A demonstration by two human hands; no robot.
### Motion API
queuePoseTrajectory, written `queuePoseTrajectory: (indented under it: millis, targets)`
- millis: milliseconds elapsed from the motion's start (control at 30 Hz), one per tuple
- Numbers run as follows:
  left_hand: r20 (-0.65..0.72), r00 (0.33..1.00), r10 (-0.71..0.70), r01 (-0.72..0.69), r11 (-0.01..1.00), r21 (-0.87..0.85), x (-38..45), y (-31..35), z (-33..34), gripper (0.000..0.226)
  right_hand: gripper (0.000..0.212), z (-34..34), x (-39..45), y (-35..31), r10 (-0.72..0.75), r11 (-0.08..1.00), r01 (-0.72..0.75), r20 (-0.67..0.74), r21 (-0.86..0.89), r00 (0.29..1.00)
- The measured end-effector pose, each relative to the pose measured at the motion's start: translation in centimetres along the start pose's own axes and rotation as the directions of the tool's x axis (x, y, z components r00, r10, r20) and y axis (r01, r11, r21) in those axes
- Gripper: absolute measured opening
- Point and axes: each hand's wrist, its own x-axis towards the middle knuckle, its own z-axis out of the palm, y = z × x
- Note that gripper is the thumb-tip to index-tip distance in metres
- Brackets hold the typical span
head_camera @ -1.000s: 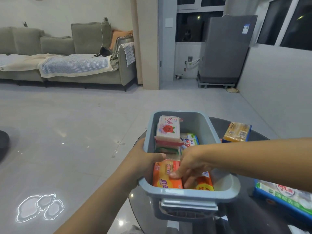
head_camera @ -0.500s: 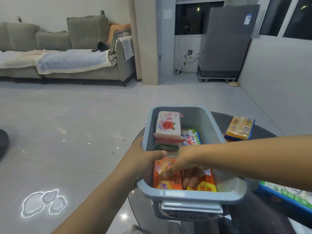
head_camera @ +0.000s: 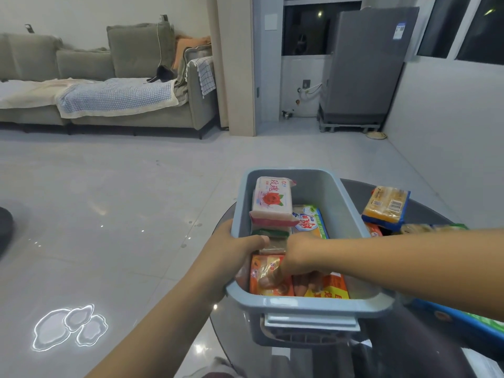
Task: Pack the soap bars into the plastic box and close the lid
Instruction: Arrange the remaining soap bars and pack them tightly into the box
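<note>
In the head view, the grey-blue rectangular plastic box (head_camera: 331, 186) sat on the near edge of a dark round glass table (head_camera: 409, 347), its long axis running away from the person toward the far wall, its short near end toward the camera. The left hand (head_camera: 234, 257) gripped the box's left rim, thumb curled over the top edge and palm on the outer wall, steadying it. The right hand (head_camera: 296, 257) reached across into the near end, fingers bent down and pressing on an orange-wrapped soap bar (head_camera: 263, 276) lying flat beside a second orange-and-yellow wrapped bar (head_camera: 334, 286); whether it pinched the wrapper or merely pushed it I could not tell, as the fingertips were blurred. Farther in, a white bar with a red rose print (head_camera: 271, 200) lay on top of a stack with its long side along the box, and a blue-and-white wrapped bar (head_camera: 309, 222) lay lower beside it. To do this step well, I would judge the bar should be seated flat and square against the near wall, long side matching its neighbour, so the remaining bars fit below the rim. At least 1 yellow-wrapped bar with a barcode (head_camera: 387, 207) lay on the table right of the box, unpacked. No lid on the box was visible.
</note>
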Motion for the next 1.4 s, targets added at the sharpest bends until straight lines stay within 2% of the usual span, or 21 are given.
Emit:
queuePoseTrajectory:
  millis: [167, 267, 333, 400, 467, 533, 600, 667, 733, 833, 933, 1233, 1400]
  targets:
    - [-0.116, 0.986, 0.118, -0.094, 0.976, 0.196, -0.2, 0.3, 0.1, 0.035, 0.049, -0.3, -0.9, -0.5, 0.018, 1.0, -0.017, 0.031, -0.012, 0.999]
    - [-0.154, 0.971, 0.185, -0.128, 0.939, 0.319, -0.5, 0.5, 0.1, 0.038, 0.061, -1.6, -2.5, -0.3, -0.016, 0.997, 0.006, 0.121, 0.081, 0.992]
    - [-0.162, 0.963, 0.217, -0.141, 0.912, 0.385, -0.7, 0.6, 0.1, 0.041, 0.062, -2.4, -3.8, 0.5, -0.115, 0.976, 0.09, 0.117, 0.2, 0.987]
    - [-0.16, 0.953, 0.259, -0.163, 0.879, 0.448, -0.8, 0.8, 0.4, 0.039, 0.05, -3.2, -5.0, 1.7, -0.254, 0.895, 0.215, 0.049, 0.391, 0.966]
    - [-0.155, 0.933, 0.325, -0.211, 0.842, 0.496, -1.1, 1.4, 0.9, 0.035, 0.037, -3.7, -6.5, 2.8, -0.369, 0.754, 0.33, -0.048, 0.568, 0.928]
    - [-0.15, 0.909, 0.389, -0.265, 0.816, 0.513, -1.7, 2.1, 1.4, 0.04, 0.028, -4.2, -7.9, 3.8, -0.432, 0.637, 0.419, -0.15, 0.648, 0.889]
    - [-0.152, 0.882, 0.447, -0.33, 0.814, 0.477, -2.3, 2.7, 2.2, 0.032, 0.026, -4.3, -9.2, 4.7, -0.449, 0.575, 0.491, -0.249, 0.655, 0.858]
    - [-0.146, 0.876, 0.46, -0.376, 0.841, 0.389, -3.0, 3.2, 3.4, 0.024, 0.026, -4.4, -10.1, 5.8, -0.432, 0.553, 0.546, -0.344, 0.63, 0.834]
    - [-0.119, 0.888, 0.444, -0.387, 0.862, 0.329, -3.5, 3.4, 5.0, 0.041, 0.023, -4.3, -10.9, 7.1, -0.405, 0.517, 0.582, -0.419, 0.628, 0.812]
    - [-0.078, 0.868, 0.491, -0.448, 0.841, 0.304, -3.9, 4.0, 8.0, 0.045, 0.019, -4.3, -11.7, 9.4, -0.34, 0.457, 0.615, -0.513, 0.642, 0.788]
    - [-0.05, 0.862, 0.505, -0.471, 0.833, 0.291, -3.9, 4.5, 11.3, 0.041, 0.015, -4.5, -12.0, 12.1, -0.256, 0.462, 0.631, -0.588, 0.622, 0.767]
    - [0.084, 0.865, 0.495, -0.502, 0.848, 0.171, -3.4, 4.4, 20.7, 0.038, 0.013, -4.1, -10.3, 20.0, -0.075, 0.466, 0.587, -0.631, 0.663, 0.772]
    - [0.131, 0.904, 0.408, -0.423, 0.897, 0.126, -1.9, 3.2, 24.6, 0.038, 0.012, -3.8, -8.2, 23.5, 0.058, 0.528, 0.52, -0.639, 0.672, 0.767]
